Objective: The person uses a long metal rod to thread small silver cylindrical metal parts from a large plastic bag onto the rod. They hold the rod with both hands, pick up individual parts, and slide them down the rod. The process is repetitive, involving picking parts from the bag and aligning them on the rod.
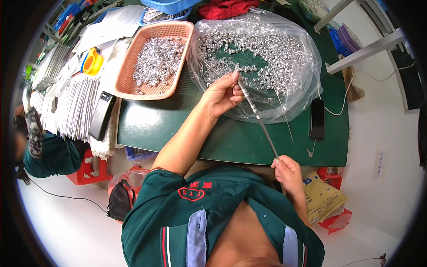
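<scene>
A thin grey metal rod (pixel 267 133) slants between my two hands over the front of the green table, with a few shiny silver sleeves threaded along its upper part. At its upper end, my left hand (pixel 224 94) is closed, thumb and fingers pinching the rod. My right hand (pixel 288 171) is closed around the lower end, just beyond the table's front edge. Beyond my left hand, a clear plastic bag (pixel 307 95) lies spread out, with many small silver metal sleeves (pixel 271 53) in it. A pink plastic basket (pixel 126 66) holding similar small metal pieces stands to the left.
Bundles of pale rods (pixel 78 111) cover the left side, near a black phone (pixel 102 115) and an orange tape dispenser (pixel 92 61). Another phone (pixel 317 120) lies at right on the green table (pixel 151 120). Blue baskets (pixel 167 5) stand behind. A co-worker's sleeved arm (pixel 33 129) is far left.
</scene>
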Action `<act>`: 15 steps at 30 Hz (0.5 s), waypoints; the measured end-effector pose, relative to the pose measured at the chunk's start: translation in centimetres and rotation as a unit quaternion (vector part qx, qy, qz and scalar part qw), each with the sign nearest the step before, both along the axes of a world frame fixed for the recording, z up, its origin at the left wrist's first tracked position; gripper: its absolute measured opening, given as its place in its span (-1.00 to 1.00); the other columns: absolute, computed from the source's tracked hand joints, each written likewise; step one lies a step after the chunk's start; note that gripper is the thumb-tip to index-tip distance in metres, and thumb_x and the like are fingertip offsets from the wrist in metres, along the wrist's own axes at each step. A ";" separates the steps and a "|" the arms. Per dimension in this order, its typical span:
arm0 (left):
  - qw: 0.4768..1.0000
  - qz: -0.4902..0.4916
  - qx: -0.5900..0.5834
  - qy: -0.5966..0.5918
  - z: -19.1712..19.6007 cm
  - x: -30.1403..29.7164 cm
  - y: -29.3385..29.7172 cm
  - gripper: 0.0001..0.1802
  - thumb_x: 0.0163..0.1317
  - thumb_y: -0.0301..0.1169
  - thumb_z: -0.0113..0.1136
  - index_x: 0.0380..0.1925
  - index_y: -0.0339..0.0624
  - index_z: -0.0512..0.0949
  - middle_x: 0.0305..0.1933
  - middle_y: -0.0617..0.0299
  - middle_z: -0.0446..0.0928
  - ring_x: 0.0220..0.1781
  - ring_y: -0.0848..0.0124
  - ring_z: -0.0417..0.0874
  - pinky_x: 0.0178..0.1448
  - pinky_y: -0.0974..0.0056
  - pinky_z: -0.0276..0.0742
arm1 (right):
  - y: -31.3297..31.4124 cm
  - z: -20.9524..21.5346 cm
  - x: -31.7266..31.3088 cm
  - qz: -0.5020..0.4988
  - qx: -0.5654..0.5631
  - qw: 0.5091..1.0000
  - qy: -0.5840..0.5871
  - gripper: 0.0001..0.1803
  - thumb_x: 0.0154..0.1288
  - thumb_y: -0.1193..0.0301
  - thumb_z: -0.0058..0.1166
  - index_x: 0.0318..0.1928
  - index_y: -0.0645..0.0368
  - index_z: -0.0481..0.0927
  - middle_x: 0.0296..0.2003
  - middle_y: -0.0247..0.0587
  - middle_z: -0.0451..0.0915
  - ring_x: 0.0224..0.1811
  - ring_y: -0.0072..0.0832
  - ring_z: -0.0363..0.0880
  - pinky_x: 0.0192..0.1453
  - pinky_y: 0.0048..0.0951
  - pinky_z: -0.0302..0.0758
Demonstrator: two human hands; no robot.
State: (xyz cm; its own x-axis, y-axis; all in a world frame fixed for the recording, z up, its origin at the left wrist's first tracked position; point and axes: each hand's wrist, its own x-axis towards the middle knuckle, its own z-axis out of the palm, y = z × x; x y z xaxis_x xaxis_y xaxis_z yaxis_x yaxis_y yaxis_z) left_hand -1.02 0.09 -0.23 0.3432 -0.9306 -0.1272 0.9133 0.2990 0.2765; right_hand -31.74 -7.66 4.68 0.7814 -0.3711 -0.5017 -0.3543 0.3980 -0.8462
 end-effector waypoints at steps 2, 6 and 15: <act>0.999 0.000 0.000 -0.041 -0.1 0.3 0.0 -0.84 0.29 -0.28 0.16 -0.38 -0.10 0.48 -0.53 0.34 0.34 -0.54 0.56 0.28 -0.51 0.48 0.17 | 0.0 0.0 0.0 -0.001 -0.011 1.000 0.004 -0.79 0.40 0.40 -0.07 -0.35 0.28 0.46 -0.69 -0.54 0.21 -0.70 -0.82 0.07 -0.66 -0.72 0.02; 0.995 0.008 0.046 -0.083 0.0 0.3 -0.1 -0.83 0.27 -0.33 0.19 -0.44 -0.09 0.45 -0.56 0.33 0.37 -0.56 0.55 0.31 -0.55 0.47 0.15 | 0.1 0.4 0.1 -0.008 -0.015 1.000 0.012 -0.80 0.40 0.41 -0.07 -0.36 0.27 0.47 -0.69 -0.54 0.22 -0.70 -0.83 0.09 -0.65 -0.71 0.02; 0.983 0.043 0.090 -0.153 0.6 -0.1 -0.2 -0.82 0.27 -0.32 0.19 -0.44 -0.12 0.46 -0.59 0.35 0.36 -0.57 0.55 0.31 -0.52 0.45 0.17 | 0.9 -0.8 0.3 -0.019 -0.120 0.992 0.022 -0.80 0.40 0.43 -0.08 -0.36 0.27 0.48 -0.70 -0.55 0.22 -0.70 -0.82 0.10 -0.65 -0.71 0.03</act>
